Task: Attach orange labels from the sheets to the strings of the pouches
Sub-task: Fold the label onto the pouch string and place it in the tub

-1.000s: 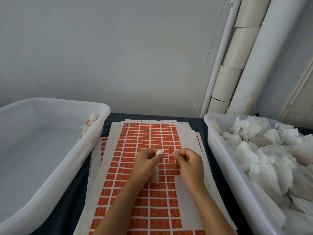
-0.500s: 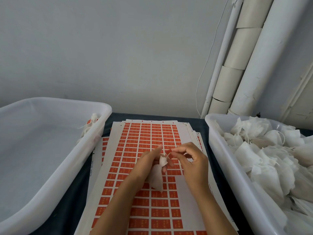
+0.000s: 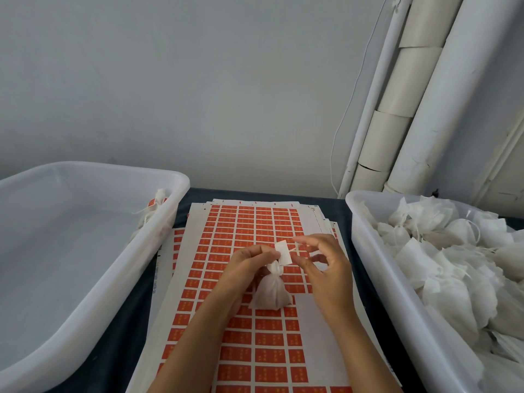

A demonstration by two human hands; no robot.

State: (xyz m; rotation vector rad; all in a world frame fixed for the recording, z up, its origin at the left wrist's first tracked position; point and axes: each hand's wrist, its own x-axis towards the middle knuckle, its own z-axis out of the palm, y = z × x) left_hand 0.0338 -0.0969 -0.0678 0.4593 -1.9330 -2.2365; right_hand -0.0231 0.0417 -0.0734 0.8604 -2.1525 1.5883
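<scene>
A small white pouch (image 3: pixel 270 290) hangs over the label sheets (image 3: pixel 255 279), its gathered neck pinched by my left hand (image 3: pixel 243 268). A label (image 3: pixel 283 252) stands above that neck with its white back towards me, held at my left fingertips. My right hand (image 3: pixel 320 265) is just right of it, thumb and forefinger pinching the pouch's thin string (image 3: pixel 297 246), other fingers curled. The sheets carry rows of orange labels; some near the hands are gone, leaving white backing.
A white tub (image 3: pixel 85 251) on the left holds one labelled pouch (image 3: pixel 154 207) at its far right corner. A white tub (image 3: pixel 377 279) on the right is piled with pouches (image 3: pixel 453 251). Dark table surface shows between tubs and sheets. Pipes run up the wall at right.
The pouch has dropped lower and hangs free under my left hand. The label has turned upright with its white back showing, and my right hand has drawn the string out to the right.
</scene>
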